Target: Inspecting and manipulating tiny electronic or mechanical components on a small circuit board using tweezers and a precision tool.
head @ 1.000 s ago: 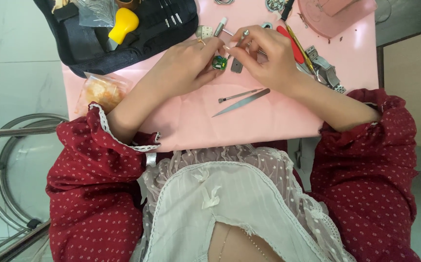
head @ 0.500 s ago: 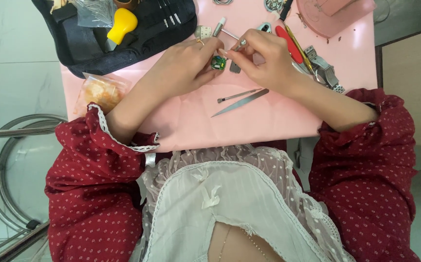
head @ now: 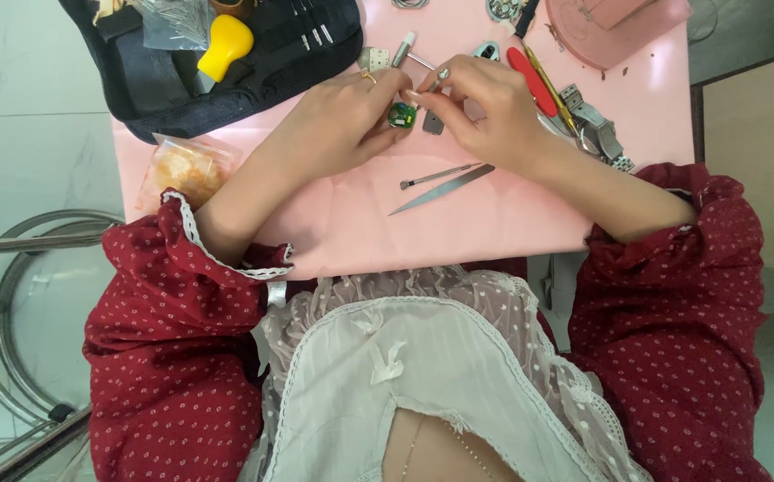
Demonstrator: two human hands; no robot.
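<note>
Head view: two hands meet at twelve o'clock on one pink table [head: 333, 223]. The left hand [head: 338, 120] pinches one small green round part [head: 402, 114]; the right hand [head: 485, 107] grips one thin metal tool [head: 438, 78]. Toward six o'clock lie one tweezers [head: 445, 187] and one slim pin tool [head: 436, 175].

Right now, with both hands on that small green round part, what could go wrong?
1. The green round part is pinched only by the left hand; it may slip as the right hand works a thin tool on it.
2. The tweezers lie loose under the right wrist and could get knocked off the pink table.
</note>
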